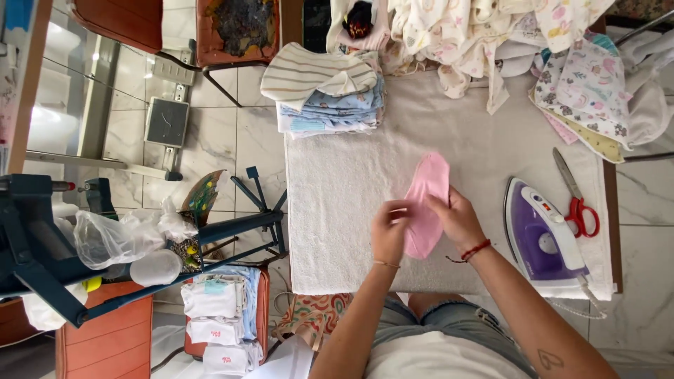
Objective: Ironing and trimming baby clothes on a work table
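Note:
A small pink cloth piece (428,189) lies lengthwise on the white towel-covered ironing surface (337,203). My left hand (390,231) pinches its lower left edge. My right hand (458,219), with a red cord bracelet on the wrist, holds its right edge. Both hands grip the same pink piece near the table's front middle.
A purple and white iron (542,238) rests at the right, with red-handled scissors (577,200) beyond it. A stack of folded baby clothes (326,95) sits at the back left and a loose heap of printed garments (526,49) at the back. More folded clothes (221,319) lie on a chair below left.

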